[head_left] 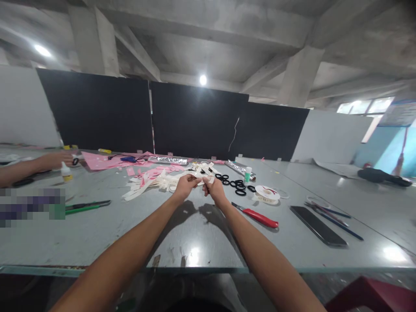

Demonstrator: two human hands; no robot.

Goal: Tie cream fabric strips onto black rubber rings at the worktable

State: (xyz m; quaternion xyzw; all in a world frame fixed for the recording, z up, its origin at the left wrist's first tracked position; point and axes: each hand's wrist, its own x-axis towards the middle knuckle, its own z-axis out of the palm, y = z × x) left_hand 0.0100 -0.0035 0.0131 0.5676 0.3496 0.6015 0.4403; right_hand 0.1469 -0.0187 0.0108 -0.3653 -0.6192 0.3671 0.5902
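Above the grey table, my left hand (185, 187) and my right hand (215, 190) are close together with fingers pinched. Between their fingertips is a small whitish piece (210, 179), thin like paper or ribbon; its far end is hidden by the fingers. Just behind my hands lies a loose heap of cream strips (156, 182) and pink scraps (147, 174). Several black rings (239, 185) are spread to the right of my right hand. A red-handled knife (260, 217) rests in front of them, near my right forearm.
A ribbon spool (267, 194), a glue stick (248, 174), a black phone (317, 225) and pens (338, 220) stand or lie rightward. Leftward are a green-handled tool (86, 207), a glue bottle (66, 172) and another person's hand (56, 161). Dark panels (198, 121) border the table's back.
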